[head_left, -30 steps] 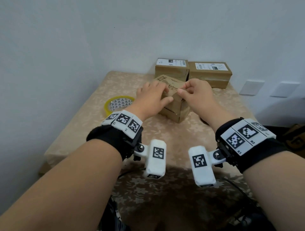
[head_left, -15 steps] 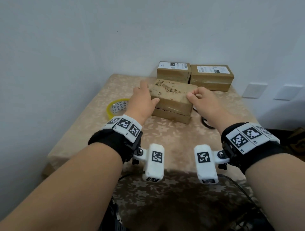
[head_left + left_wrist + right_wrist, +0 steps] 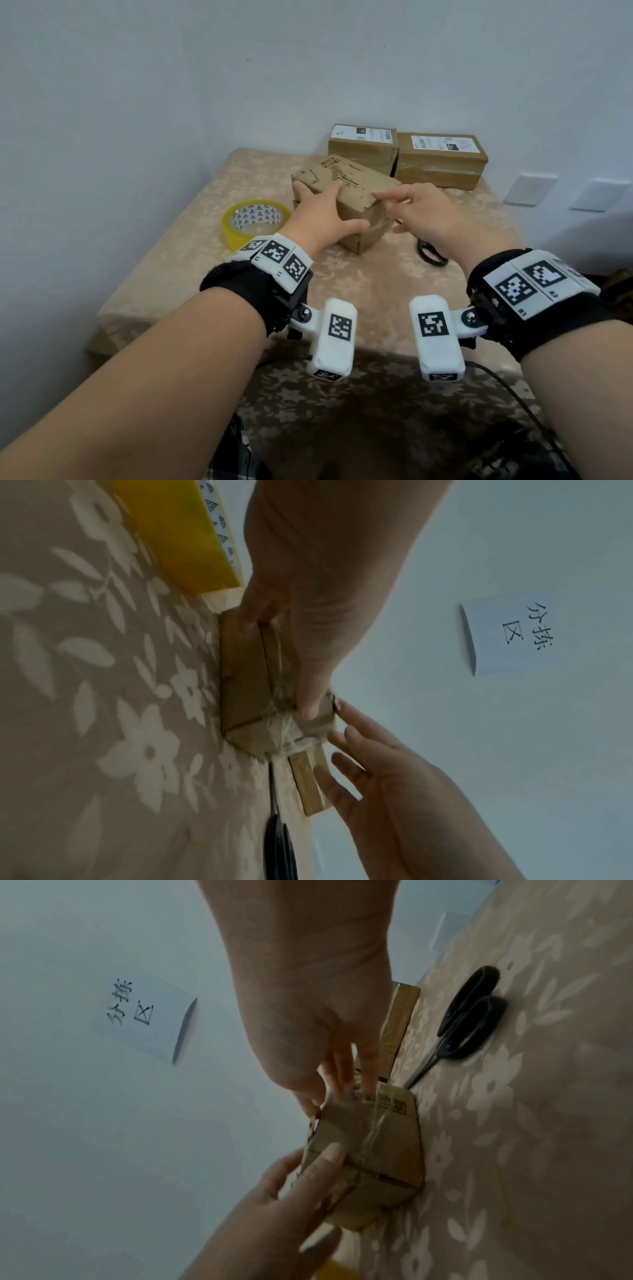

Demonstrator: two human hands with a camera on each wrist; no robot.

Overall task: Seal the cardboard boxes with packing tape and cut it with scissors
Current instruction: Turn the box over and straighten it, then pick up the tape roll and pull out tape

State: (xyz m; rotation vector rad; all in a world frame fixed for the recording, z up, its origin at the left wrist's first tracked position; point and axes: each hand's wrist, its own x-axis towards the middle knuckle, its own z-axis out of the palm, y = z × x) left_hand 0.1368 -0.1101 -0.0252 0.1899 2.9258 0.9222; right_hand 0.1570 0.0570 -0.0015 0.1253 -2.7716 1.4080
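Note:
A worn brown cardboard box (image 3: 356, 192) lies flat on the table with one corner towards me; clear tape crosses its near faces (image 3: 373, 1139). My left hand (image 3: 329, 212) rests on it, fingers spread over the top and thumb along the near side (image 3: 308, 704). My right hand (image 3: 407, 205) has straight fingers that touch the box's right corner (image 3: 366, 1093). The yellow tape roll (image 3: 253, 219) lies left of the box. Black-handled scissors (image 3: 431, 255) lie closed on the cloth under my right wrist (image 3: 469, 1020).
Two taped boxes with white labels (image 3: 363, 147) (image 3: 442, 159) stand at the back by the wall. The table (image 3: 171, 274) has a beige flowered cloth; its left edge is near the tape. A paper note (image 3: 507, 634) hangs on the wall.
The box went from tilted on an edge to flat, then turned so a corner faces me. My right hand's curled fingers have straightened at its right corner.

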